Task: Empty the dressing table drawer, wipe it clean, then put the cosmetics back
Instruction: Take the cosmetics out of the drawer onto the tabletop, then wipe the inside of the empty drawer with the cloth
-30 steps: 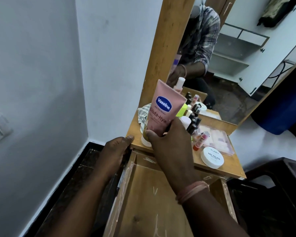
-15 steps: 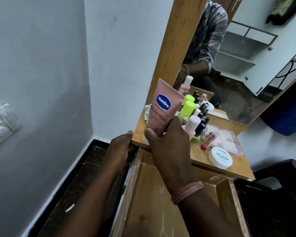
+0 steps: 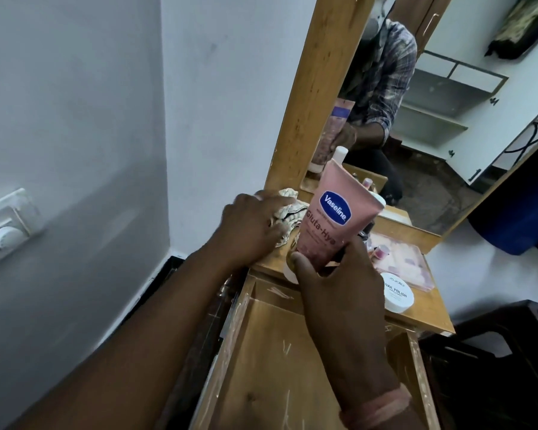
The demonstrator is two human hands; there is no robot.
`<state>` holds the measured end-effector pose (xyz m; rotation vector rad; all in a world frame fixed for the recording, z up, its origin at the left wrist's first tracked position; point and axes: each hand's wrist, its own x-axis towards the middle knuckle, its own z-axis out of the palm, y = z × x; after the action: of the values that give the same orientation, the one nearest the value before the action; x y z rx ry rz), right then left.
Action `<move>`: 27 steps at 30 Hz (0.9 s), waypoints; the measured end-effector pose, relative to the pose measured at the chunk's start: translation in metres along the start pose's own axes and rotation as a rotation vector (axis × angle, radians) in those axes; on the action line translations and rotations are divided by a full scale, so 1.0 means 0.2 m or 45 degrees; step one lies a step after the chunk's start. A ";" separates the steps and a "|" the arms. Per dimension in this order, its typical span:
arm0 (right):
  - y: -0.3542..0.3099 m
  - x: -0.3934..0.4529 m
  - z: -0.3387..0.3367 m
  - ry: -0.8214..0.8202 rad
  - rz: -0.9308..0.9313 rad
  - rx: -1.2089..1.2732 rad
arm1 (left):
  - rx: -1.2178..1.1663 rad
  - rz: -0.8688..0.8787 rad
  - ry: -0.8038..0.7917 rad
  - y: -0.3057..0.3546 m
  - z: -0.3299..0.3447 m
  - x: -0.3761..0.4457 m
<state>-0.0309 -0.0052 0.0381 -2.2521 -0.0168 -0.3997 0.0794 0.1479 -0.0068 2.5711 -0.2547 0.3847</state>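
Observation:
My right hand (image 3: pixel 336 293) grips a pink Vaseline tube (image 3: pixel 330 218), upright with its white cap down, above the left front of the dressing table top (image 3: pixel 416 311). My left hand (image 3: pixel 249 225) lies on a crumpled checked cloth (image 3: pixel 288 209) at the top's back left corner, fingers closing over it. The wooden drawer (image 3: pixel 261 367) stands pulled out below my arms, and its bare scratched bottom shows. Other cosmetics stand behind the tube, mostly hidden by it.
A white nail polish remover tub (image 3: pixel 398 294) and a clear flat case (image 3: pixel 398 262) sit on the right of the top. The mirror (image 3: pixel 432 119) rises behind. A wall (image 3: pixel 75 150) with a switch plate (image 3: pixel 3 234) is close on the left; dark furniture (image 3: pixel 494 367) stands right.
My left hand has left the table's front edge and moved up onto the cloth. The right hand has kept the tube, shifting it slightly right.

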 end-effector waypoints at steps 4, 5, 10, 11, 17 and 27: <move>-0.02 0.06 0.03 0.011 -0.007 -0.002 | 0.368 -0.052 -0.098 0.05 0.06 0.11; -0.03 0.08 0.04 0.017 -0.013 -0.009 | 0.311 -0.102 0.006 0.03 0.06 0.09; -0.06 0.17 0.16 0.048 -0.064 -0.140 | -0.123 -0.431 0.339 -0.05 0.05 -0.05; -0.06 0.19 0.20 0.053 -0.063 -0.166 | -0.181 -0.485 0.352 -0.06 0.04 -0.08; -0.11 0.25 0.32 0.128 0.042 -0.167 | -0.359 -0.559 0.377 -0.09 0.02 -0.10; -0.15 0.24 0.35 0.123 0.155 -0.178 | -0.404 -0.614 0.479 -0.09 0.05 -0.09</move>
<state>0.0295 0.0619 0.0313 -2.3538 0.2037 -0.4556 0.0700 0.1585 -0.0293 2.1050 0.4021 0.5765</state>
